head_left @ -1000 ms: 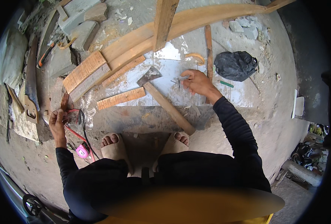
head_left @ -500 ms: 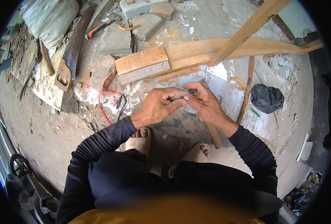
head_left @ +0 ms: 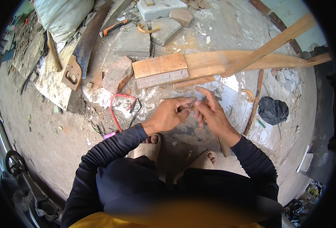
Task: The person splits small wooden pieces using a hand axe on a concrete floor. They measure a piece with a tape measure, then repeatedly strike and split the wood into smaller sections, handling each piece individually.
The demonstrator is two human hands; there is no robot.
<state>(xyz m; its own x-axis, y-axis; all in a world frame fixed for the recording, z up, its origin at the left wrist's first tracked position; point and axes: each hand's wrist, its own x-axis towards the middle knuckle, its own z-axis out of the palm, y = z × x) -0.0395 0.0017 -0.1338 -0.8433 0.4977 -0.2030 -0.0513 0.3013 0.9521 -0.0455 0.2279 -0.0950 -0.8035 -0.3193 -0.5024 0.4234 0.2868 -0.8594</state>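
Note:
In front of me, above my feet, my left hand [head_left: 168, 117] pinches a thin nail [head_left: 192, 103] between thumb and forefinger; it pokes out towards the other hand. Close beside it on the right, my right hand [head_left: 215, 118] has its forefinger stretched up and its thumb apart, with the other fingers loosely bent. Nothing shows clearly in that hand. Beyond both hands lies a long wooden beam [head_left: 217, 59] with a short wooden block [head_left: 160, 65] at its left end. A slanting wooden post [head_left: 270, 45] meets the beam.
A handsaw [head_left: 80, 57] and an orange-black utility knife [head_left: 114, 27] lie far left. Stone slabs [head_left: 133, 42] sit behind the block. A red cable loop [head_left: 114, 110] is left of my hands. On the right are a brown stick [head_left: 254, 102] and a black plastic bag [head_left: 273, 110].
My hands have drawn slightly apart, and the right forefinger has lifted. The nail now shows at the left fingertips. The whole view has shifted, with floor objects appearing lower and further right.

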